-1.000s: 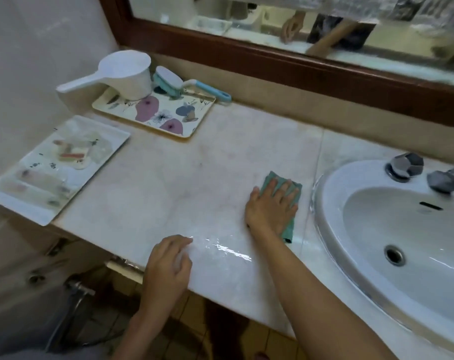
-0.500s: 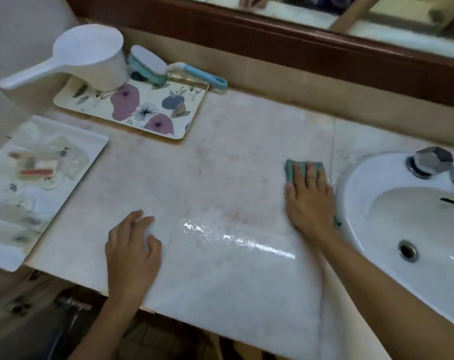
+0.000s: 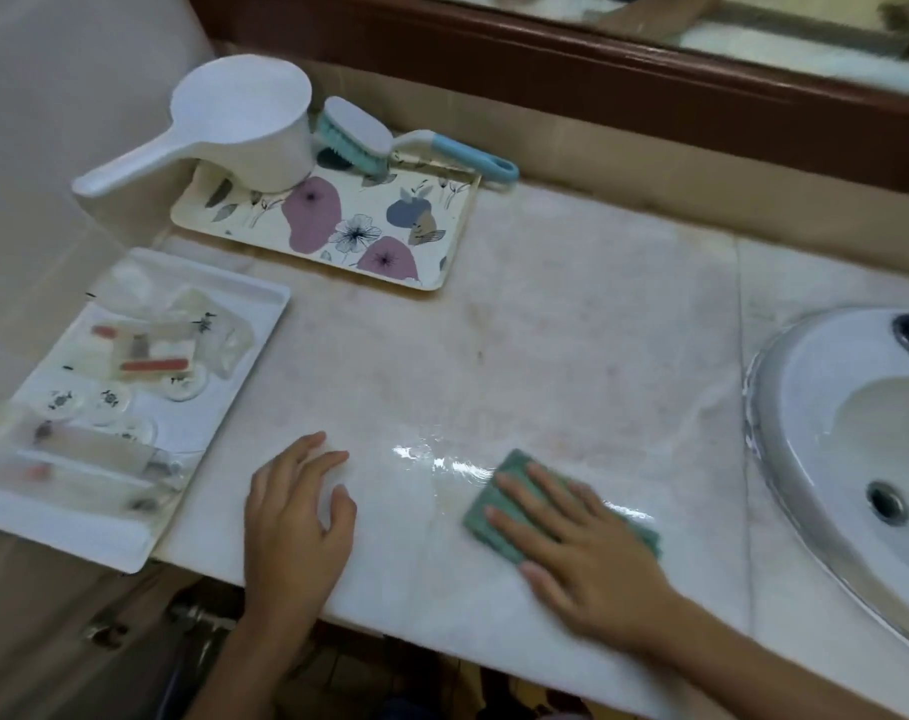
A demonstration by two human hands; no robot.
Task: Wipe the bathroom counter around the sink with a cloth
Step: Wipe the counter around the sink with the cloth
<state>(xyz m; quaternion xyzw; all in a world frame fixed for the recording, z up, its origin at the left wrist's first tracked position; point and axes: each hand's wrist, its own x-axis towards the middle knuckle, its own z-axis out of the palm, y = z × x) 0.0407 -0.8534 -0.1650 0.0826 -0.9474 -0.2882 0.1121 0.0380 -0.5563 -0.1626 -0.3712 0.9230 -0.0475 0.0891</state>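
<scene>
Green folded cloth (image 3: 499,504) pinned flat under the right hand (image 3: 579,548), fingers spread, not gripped, left of the white oval sink (image 3: 785,407). Left hand (image 3: 293,522) farther left, open, palm down, empty. Pale marble counter (image 3: 571,330), wet sheen beside cloth; floral tray (image 3: 338,226) far from sink.

Pale pinkish marble tabletop (image 3: 571,324), wet sheen near front edge. On it: white oval ceramic sink (image 3: 805,407) at right; folded green cloth (image 3: 486,504) left of sink; floral rectangular tray (image 3: 426,241) far left, rear; white plastic tray (image 3: 254,314) far left, overhanging front.
</scene>
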